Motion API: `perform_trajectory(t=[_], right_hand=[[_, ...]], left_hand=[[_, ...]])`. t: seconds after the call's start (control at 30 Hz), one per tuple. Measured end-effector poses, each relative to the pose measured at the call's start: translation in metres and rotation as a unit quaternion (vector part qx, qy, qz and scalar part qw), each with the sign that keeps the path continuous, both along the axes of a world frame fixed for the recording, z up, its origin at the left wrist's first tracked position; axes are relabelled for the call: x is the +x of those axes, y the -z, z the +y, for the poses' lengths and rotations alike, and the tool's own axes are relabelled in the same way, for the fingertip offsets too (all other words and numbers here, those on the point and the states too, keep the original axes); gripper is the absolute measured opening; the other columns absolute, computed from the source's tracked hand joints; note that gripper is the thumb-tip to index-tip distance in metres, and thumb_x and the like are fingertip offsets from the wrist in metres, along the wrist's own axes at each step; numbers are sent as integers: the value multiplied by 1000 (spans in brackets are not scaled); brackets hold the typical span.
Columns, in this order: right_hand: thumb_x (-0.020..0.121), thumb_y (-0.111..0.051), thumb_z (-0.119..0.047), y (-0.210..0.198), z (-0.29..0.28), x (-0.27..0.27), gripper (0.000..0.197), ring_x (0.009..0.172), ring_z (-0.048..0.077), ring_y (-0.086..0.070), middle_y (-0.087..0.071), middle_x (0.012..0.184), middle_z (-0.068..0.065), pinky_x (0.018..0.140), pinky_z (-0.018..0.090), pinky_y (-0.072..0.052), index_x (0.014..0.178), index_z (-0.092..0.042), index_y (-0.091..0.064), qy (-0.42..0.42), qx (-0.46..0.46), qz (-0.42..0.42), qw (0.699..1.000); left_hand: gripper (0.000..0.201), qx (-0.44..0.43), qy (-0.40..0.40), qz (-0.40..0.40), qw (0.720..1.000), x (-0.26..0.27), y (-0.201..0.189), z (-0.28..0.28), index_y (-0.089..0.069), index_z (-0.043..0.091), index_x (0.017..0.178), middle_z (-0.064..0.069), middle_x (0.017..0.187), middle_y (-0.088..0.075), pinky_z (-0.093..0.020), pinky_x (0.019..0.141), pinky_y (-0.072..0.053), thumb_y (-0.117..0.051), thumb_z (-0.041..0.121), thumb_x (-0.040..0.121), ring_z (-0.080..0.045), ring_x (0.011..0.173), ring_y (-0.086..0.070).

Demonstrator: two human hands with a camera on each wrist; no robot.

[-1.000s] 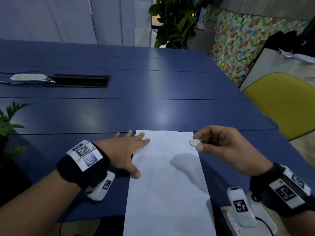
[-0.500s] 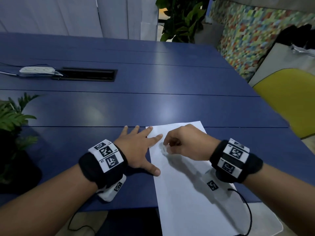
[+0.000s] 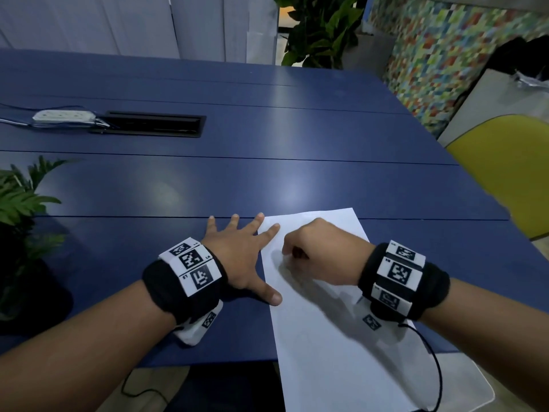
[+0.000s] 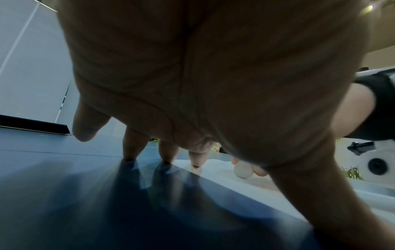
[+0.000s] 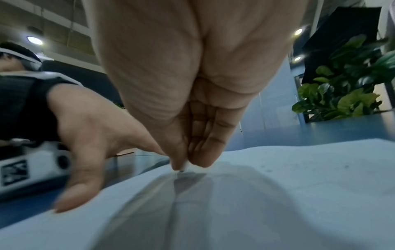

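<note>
A white sheet of paper (image 3: 326, 337) lies on the blue table (image 3: 267, 179), and its near end hangs over the front edge. My left hand (image 3: 255, 257) lies flat with fingers spread. Its index fingertip and thumb press the sheet's left edge. My right hand (image 3: 292, 252) is curled over the sheet's upper left part, close to the left index finger. It pinches a small white eraser (image 4: 242, 170) whose tip (image 5: 185, 166) touches the paper. From the head view the eraser is hidden under the right hand.
A white power strip (image 3: 64, 115) and a black cable slot (image 3: 151, 124) sit at the far left of the table. A potted fern (image 3: 20, 197) stands at the left edge. A yellow chair (image 3: 505, 173) is at the right, and a leafy plant (image 3: 320, 28) stands behind the table.
My right hand has carried the eraser from above the sheet's right edge across to its upper left and down onto the paper. The left hand stays pressed on the left edge.
</note>
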State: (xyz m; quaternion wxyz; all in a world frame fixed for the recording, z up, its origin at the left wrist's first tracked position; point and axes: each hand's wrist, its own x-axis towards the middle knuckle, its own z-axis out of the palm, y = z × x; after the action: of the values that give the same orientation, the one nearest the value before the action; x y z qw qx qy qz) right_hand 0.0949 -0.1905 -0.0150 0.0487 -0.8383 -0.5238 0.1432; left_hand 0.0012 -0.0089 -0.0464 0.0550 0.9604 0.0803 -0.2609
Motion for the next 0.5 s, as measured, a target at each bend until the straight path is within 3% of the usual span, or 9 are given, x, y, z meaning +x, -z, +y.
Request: perform_trajectory(t=[0.07, 0.2, 0.33, 0.5], right_hand=[[91, -57, -23, 0, 0, -6, 15, 74, 20, -63, -71, 78, -4, 71, 41, -56, 91, -20, -72, -16, -6, 3, 1000], [90, -54, -20, -1, 0, 7, 17, 76, 23, -62, -70, 81, -2, 73, 44, -57, 93, -19, -70, 30, 2, -22, 999], [89, -54, -21, -1, 1, -9, 15, 70, 23, -62, -68, 76, -2, 69, 42, -56, 88, -20, -69, -19, -11, -4, 1000], [85, -53, -18, -1, 6, 3, 19, 71, 24, -64, -71, 76, 0, 69, 43, -58, 86, -17, -72, 6, -6, -29, 1000]], left_hand=[[148, 3, 0, 1, 1000, 0, 0, 0, 24, 51, 157, 13, 171, 28, -77, 120, 6, -61, 104, 48, -40, 160, 13], [148, 8, 1, 7, 1000, 1, -2, -2, 25, 51, 157, 13, 170, 29, -77, 119, 5, -61, 104, 49, -39, 160, 15], [148, 7, -2, 7, 1000, 1, -1, -1, 25, 52, 157, 14, 170, 29, -77, 119, 6, -61, 104, 48, -39, 160, 15], [149, 9, -1, 9, 1000, 1, -2, -1, 26, 52, 156, 14, 170, 29, -77, 118, 5, -60, 105, 47, -39, 160, 15]])
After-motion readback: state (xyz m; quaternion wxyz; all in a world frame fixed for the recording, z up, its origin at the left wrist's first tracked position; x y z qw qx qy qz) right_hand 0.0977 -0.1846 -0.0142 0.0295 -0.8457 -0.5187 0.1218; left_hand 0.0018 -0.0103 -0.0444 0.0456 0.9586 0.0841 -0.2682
